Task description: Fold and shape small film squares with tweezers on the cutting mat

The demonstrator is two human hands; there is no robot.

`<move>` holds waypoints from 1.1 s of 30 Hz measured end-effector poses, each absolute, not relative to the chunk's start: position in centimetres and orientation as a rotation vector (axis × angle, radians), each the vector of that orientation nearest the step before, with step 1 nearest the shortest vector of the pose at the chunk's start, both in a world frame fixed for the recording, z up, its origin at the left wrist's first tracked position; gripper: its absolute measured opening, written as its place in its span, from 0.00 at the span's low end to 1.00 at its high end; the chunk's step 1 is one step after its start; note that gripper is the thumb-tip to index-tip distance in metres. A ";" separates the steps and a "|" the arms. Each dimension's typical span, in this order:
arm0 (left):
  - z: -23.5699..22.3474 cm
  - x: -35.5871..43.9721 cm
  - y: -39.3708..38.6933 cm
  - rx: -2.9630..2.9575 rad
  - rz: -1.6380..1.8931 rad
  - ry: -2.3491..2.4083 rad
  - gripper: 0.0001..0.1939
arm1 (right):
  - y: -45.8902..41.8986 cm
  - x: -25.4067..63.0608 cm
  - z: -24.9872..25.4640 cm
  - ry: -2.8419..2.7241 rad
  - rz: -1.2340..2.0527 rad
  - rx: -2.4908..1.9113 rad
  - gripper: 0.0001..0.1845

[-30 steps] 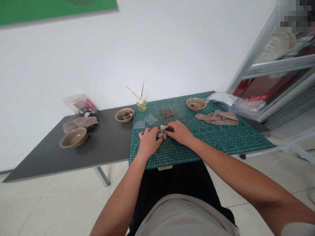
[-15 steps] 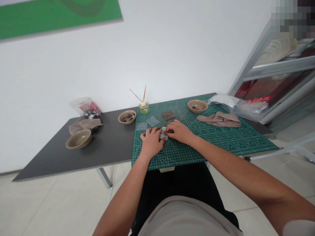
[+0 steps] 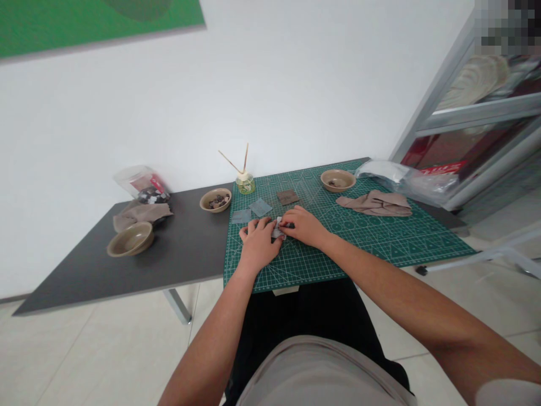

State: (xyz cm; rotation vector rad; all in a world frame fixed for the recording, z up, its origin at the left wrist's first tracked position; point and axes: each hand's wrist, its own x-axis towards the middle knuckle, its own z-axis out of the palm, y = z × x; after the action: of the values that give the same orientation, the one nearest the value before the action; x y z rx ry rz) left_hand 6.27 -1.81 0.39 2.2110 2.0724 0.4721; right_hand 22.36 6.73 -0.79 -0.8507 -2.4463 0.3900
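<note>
On the green cutting mat (image 3: 308,256), a small crumpled piece of light grey material (image 3: 278,229) lies between my hands. I cannot make out whether it is cloth or paper. My left hand (image 3: 258,243) rests over its left side, with thumb and fingertips holding it and the other fingers spread on the mat. From the right, my right hand (image 3: 305,226) pinches its edge, fingers curled. Just beyond lie two pale blue-grey squares (image 3: 261,207) and a brown square (image 3: 288,197).
A bowl of dark bits (image 3: 215,200) and a reed diffuser (image 3: 245,182) stand behind the left hand. Another bowl (image 3: 338,180) and a brown cloth (image 3: 376,203) are at the right. On the dark table (image 3: 190,248) sit a tilted bowl (image 3: 131,241) and a clear bag (image 3: 141,183).
The view has shifted slightly, so everything sits a little further left and up. Both hands stay on the grey piece, with only slight finger movement.
</note>
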 end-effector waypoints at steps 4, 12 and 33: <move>0.4 6.2 -1.8 2.208 0.474 2.076 0.21 | 6.8 22.2 -0.6 -2.500 0.464 -0.748 0.02; 0.4 6.0 -1.7 2.197 0.559 2.023 0.27 | 6.4 22.8 -0.7 -2.456 0.406 -0.853 0.03; 0.6 5.8 -1.9 2.210 0.629 1.950 0.06 | 7.0 22.9 -1.5 -2.333 0.386 -1.120 0.09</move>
State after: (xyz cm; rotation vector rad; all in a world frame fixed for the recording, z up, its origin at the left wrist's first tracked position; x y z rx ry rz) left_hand 5.82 -1.85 0.65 2.2097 1.9505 0.6286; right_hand 22.90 6.96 -1.54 -1.1199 -2.3328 0.3863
